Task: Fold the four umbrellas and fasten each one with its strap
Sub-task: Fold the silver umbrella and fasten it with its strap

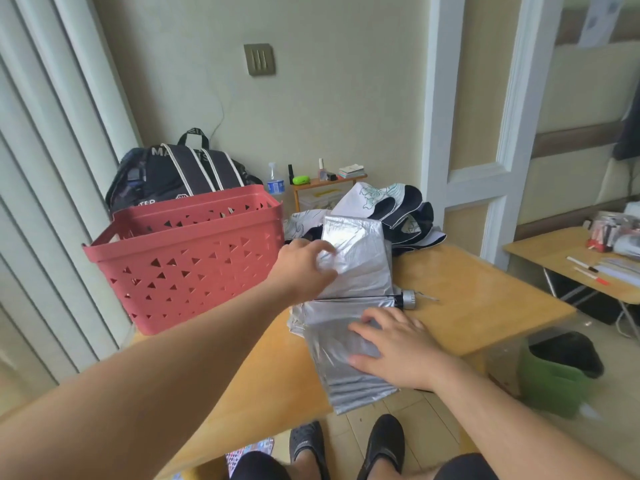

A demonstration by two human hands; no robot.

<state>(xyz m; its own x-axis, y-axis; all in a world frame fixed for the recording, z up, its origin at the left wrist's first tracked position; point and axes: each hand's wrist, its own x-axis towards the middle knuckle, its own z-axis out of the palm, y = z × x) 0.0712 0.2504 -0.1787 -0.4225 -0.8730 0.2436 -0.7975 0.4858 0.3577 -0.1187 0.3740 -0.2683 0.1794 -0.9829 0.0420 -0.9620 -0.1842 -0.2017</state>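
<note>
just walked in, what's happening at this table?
A person is folding a silver umbrella on the table. The left hand pinches its canopy near the red basket, while the right hand presses flat on the near panels. The canopy is collapsed but loose, with no strap fastened that I can see. A white floral umbrella lies crumpled behind it, not yet folded.

Silver umbrella (353, 271) lies collapsed, unstrapped; white-navy umbrella (384, 206) crumpled behind it.

Both hands are on the silver umbrella (353, 271) lying on the table (478, 299): left hand (304, 268) pinching its cloth, right hand (398, 344) pressing flat beside a red basket (187, 258).
</note>
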